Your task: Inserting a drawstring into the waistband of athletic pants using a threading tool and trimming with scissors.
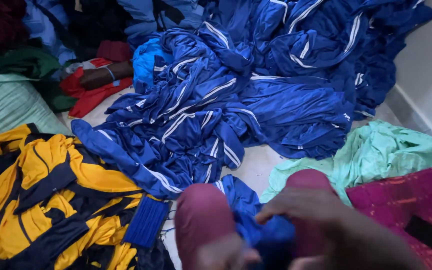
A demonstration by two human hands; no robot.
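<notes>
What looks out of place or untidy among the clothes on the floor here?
The blue garments with white stripes lie crumpled in a loose heap, not folded. Yellow and navy garments are rumpled beside them. Both hands, left hand and right hand, grip one blue garment.

I am looking down at my two hands at the bottom of the frame, both blurred by closeness. My right hand (303, 202) is pinching a piece of blue fabric (256, 225) that is lying between my maroon-covered knees (201, 215), and my left hand (226, 255) is touching the same cloth from below. Ahead, a large heap of blue garments with white stripes (236, 95) is spreading across the pale floor (251, 167). To the left, yellow and navy garments (51, 195) are lying in a pile, with a folded blue ribbed piece (146, 220) resting on their edge. A mint green cloth (376, 150) is lying to the right, beside a magenta cloth (406, 200).
</notes>
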